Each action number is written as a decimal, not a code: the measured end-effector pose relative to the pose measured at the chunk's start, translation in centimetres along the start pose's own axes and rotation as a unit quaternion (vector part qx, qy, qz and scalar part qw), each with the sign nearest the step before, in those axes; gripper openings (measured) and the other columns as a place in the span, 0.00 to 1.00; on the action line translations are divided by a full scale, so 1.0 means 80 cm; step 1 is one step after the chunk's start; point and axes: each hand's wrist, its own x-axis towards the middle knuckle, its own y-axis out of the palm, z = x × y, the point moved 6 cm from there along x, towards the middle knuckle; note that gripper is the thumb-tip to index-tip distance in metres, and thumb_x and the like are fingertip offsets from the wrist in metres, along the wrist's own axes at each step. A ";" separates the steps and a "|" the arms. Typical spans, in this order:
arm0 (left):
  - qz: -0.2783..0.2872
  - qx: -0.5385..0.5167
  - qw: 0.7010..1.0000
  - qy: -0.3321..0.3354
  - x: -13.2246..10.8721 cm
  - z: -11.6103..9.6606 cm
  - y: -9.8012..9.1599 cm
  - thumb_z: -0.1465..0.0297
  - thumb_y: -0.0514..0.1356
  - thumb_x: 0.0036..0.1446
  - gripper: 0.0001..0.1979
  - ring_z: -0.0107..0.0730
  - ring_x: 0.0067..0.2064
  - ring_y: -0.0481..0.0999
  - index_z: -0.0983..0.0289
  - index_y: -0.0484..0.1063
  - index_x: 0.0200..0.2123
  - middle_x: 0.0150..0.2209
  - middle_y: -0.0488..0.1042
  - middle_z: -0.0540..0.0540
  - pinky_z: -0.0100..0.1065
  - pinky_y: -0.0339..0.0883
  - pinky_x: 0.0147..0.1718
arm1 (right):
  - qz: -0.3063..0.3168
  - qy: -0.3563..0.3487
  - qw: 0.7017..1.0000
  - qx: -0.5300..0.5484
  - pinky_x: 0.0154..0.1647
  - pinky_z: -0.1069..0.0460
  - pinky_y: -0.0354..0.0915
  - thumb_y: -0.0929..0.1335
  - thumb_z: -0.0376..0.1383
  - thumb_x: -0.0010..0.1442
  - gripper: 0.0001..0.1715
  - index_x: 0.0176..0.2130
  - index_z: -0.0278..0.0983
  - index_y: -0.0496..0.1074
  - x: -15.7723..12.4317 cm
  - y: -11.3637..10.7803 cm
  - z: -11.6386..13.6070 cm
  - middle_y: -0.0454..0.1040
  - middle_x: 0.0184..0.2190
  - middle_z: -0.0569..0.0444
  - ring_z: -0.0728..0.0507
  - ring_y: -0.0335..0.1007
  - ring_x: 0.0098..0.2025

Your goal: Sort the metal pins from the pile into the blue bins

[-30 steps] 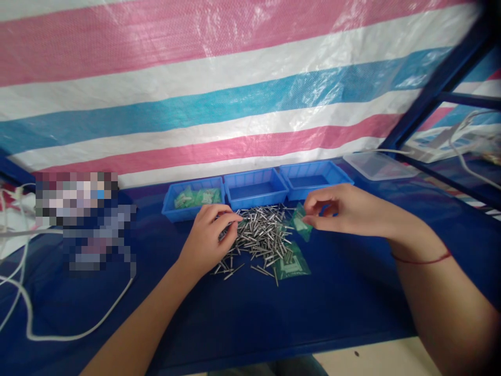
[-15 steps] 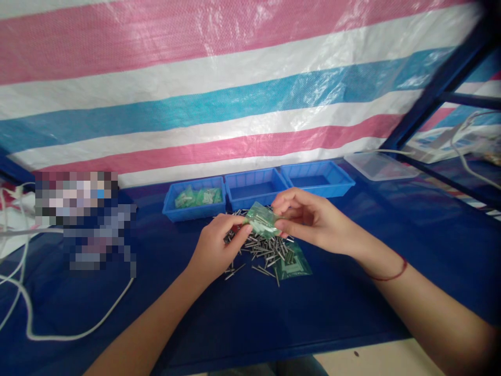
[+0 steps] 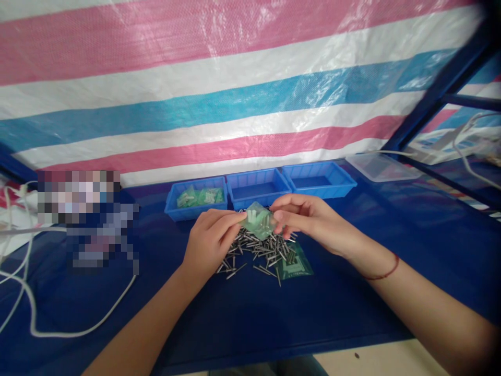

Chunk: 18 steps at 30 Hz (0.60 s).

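Between my two hands a small clear green bag (image 3: 259, 221) with pale pieces inside is held up over the pile. My left hand (image 3: 211, 237) pinches its left edge between thumb and fingers. On the other side, my right hand (image 3: 309, 222) grips the bag's right edge, its fingers curled. Beneath them, a loose pile of metal screws (image 3: 270, 250) lies on the blue table (image 3: 235, 324). A second green bag (image 3: 295, 262) lies flat at the pile's right side, partly under some screws.
Behind the pile stand three blue bins: the left bin (image 3: 195, 211) holds green bags, beside a middle bin (image 3: 260, 201) and a right bin (image 3: 323, 193). A clear lid (image 3: 383, 168) lies at the back right. White cables (image 3: 78, 334) curl at the left.
The held bag has turned and flattened between my fingers, with its pale pieces now showing at the left. My left hand has shifted slightly left; my right fingers have closed in.
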 end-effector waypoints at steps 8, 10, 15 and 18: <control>0.036 -0.108 0.990 -0.088 0.001 0.002 0.007 0.75 0.58 0.57 0.10 0.27 0.33 0.76 0.63 0.74 0.43 0.35 0.78 0.53 0.28 0.69 0.35 | -0.059 -0.059 0.996 0.019 0.26 0.54 0.71 0.75 0.35 0.48 0.15 0.35 0.36 0.70 0.002 -0.012 0.007 0.76 0.29 0.56 0.50 0.72 0.27; 0.048 -0.130 0.983 -0.120 0.000 0.006 0.011 0.72 0.60 0.56 0.10 0.26 0.31 0.75 0.63 0.74 0.43 0.31 0.78 0.51 0.28 0.69 0.34 | -0.066 -0.074 0.995 0.009 0.26 0.54 0.71 0.75 0.35 0.48 0.14 0.35 0.36 0.70 0.002 -0.012 0.009 0.76 0.29 0.56 0.51 0.72 0.27; 0.056 -0.135 0.973 -0.181 -0.004 0.017 0.019 0.68 0.61 0.56 0.07 0.28 0.32 0.75 0.61 0.75 0.38 0.32 0.78 0.51 0.29 0.69 0.35 | -0.061 -0.097 0.993 -0.012 0.26 0.53 0.71 0.74 0.36 0.49 0.13 0.36 0.37 0.69 0.000 -0.009 0.010 0.75 0.29 0.56 0.49 0.72 0.27; 0.002 -0.090 0.974 -0.210 -0.002 0.033 0.008 0.67 0.60 0.57 0.06 0.30 0.36 0.76 0.61 0.75 0.36 0.34 0.78 0.51 0.30 0.69 0.40 | -0.049 -0.096 0.994 -0.006 0.26 0.52 0.71 0.73 0.37 0.51 0.16 0.40 0.38 0.68 0.000 -0.007 0.010 0.75 0.33 0.54 0.48 0.73 0.30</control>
